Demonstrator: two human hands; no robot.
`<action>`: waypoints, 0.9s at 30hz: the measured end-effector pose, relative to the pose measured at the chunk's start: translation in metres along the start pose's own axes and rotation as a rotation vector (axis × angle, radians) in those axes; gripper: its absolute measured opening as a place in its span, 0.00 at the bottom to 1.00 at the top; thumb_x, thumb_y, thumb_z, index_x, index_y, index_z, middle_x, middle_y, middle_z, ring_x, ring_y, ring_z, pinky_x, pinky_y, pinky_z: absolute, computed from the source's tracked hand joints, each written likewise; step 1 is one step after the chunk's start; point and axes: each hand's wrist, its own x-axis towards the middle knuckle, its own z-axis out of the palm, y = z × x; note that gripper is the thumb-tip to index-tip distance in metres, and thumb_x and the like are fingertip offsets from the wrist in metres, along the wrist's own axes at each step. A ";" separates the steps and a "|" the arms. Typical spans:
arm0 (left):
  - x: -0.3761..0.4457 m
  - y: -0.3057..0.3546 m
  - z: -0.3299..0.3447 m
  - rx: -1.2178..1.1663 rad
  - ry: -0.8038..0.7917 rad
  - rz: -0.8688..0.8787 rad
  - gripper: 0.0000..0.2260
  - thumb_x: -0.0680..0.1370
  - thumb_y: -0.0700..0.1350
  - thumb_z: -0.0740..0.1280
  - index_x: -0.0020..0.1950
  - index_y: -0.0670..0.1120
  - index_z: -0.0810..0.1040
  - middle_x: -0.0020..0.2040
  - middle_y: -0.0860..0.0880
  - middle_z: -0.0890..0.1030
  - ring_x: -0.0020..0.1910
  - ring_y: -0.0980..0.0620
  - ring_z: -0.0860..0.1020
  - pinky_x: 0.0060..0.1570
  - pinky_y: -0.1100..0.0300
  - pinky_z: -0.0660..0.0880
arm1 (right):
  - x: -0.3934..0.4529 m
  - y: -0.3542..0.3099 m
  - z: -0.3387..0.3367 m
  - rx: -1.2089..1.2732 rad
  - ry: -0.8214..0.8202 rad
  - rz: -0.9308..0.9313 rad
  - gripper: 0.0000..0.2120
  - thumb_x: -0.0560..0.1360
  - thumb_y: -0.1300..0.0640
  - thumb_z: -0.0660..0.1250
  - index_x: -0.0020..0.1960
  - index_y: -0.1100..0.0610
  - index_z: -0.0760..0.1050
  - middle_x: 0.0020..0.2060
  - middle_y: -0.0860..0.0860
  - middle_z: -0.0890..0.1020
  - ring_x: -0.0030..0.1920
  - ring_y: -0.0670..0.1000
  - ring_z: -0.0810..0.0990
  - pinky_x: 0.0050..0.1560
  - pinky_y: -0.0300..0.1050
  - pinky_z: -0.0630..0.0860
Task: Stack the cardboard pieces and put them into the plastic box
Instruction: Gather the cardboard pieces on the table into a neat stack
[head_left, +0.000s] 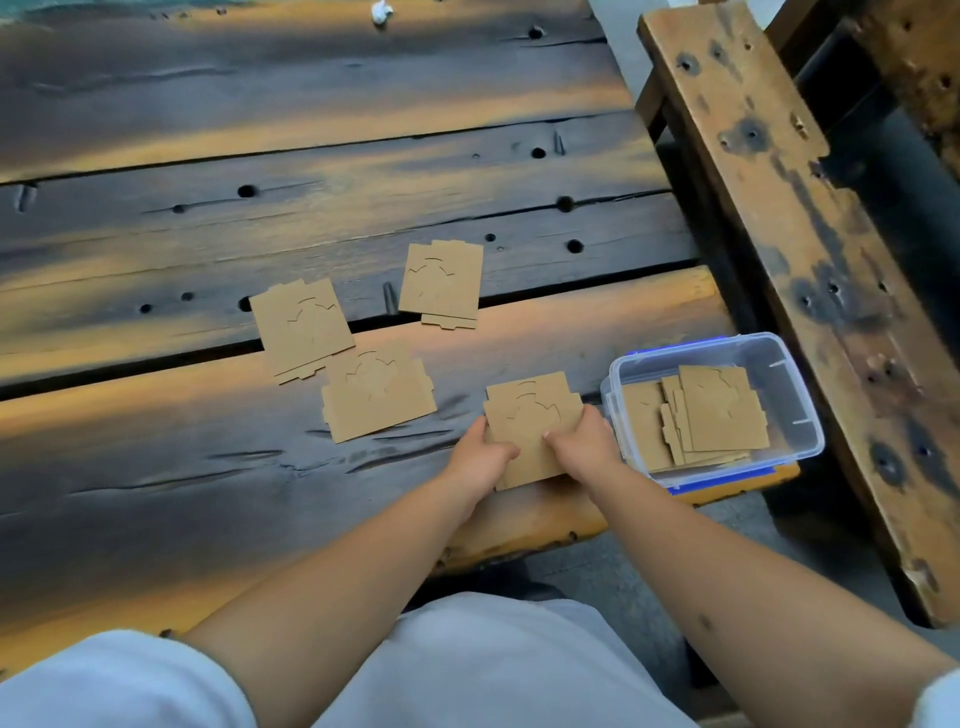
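between your hands, near the table's front edge: a small stack of flat brown die-cut cardboard pieces (530, 421).

your left hand (480, 457) and right hand (582, 447) pinch its side edges. it looks light, stiff and prone to sliding apart, so grip both edges. just right sits the clear plastic box (779, 364); three loose cardboard pieces (376, 395) lie farther out.

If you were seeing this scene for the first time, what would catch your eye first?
Both hands, left and right, grip a cardboard stack near the table's front edge. Right of them a clear box already holds pieces, and three loose pieces lie on the planks beyond.
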 end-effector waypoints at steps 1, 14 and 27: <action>0.003 -0.001 0.003 0.006 0.008 0.008 0.20 0.76 0.43 0.66 0.67 0.54 0.70 0.59 0.54 0.79 0.50 0.56 0.76 0.37 0.63 0.70 | 0.003 0.001 0.000 0.000 0.001 0.002 0.26 0.71 0.52 0.71 0.65 0.58 0.68 0.64 0.57 0.73 0.62 0.59 0.74 0.60 0.54 0.74; 0.024 -0.007 -0.006 0.021 0.201 -0.051 0.17 0.76 0.40 0.63 0.65 0.49 0.70 0.61 0.46 0.75 0.53 0.46 0.76 0.36 0.59 0.72 | 0.021 0.000 0.007 -0.103 -0.064 0.040 0.28 0.71 0.48 0.71 0.65 0.54 0.65 0.63 0.57 0.69 0.54 0.58 0.74 0.56 0.53 0.72; 0.020 -0.034 -0.095 0.270 0.369 0.078 0.15 0.74 0.39 0.63 0.59 0.52 0.71 0.42 0.52 0.79 0.42 0.51 0.77 0.36 0.59 0.72 | -0.014 -0.060 0.047 -0.079 -0.202 -0.213 0.29 0.74 0.52 0.71 0.71 0.53 0.62 0.63 0.56 0.77 0.62 0.59 0.75 0.57 0.50 0.71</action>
